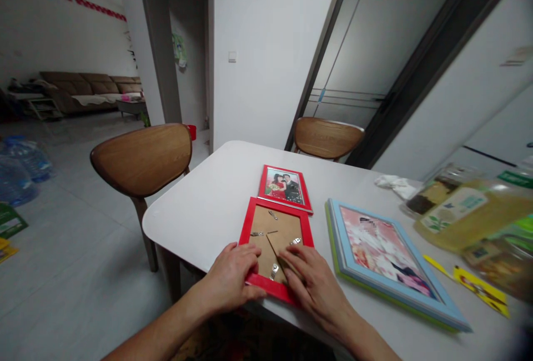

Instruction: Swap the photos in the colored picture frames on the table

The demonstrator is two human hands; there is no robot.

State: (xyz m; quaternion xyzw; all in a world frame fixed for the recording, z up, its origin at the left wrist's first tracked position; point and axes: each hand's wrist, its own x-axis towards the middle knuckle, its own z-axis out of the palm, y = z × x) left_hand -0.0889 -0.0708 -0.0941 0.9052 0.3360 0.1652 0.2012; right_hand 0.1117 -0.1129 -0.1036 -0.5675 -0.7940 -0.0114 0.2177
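A red picture frame (245, 232) lies face down at the table's near edge, its brown backing board (266, 216) up. Several small metal clips (273, 271) are on the board, and a thin dark slit runs across its middle. My left hand (235, 275) is closed on the frame's lower left corner, fingers over the side and thumb along the near edge. Bent over the lower right side, my right hand (312, 277) has its fingertips on the backing near a clip; its grip is partly hidden. Just beyond, touching or nearly so, lies another red frame (307, 191) with a couple's photo facing up.
On the right is a stack of frames, a light blue one (341, 239) on top. Farther right stand a bottle of yellow liquid (453, 211) and jars (428, 191), near a white cloth (393, 183) and yellow card (481, 289). Wooden chairs (145, 158) stand around the white table (191, 205).
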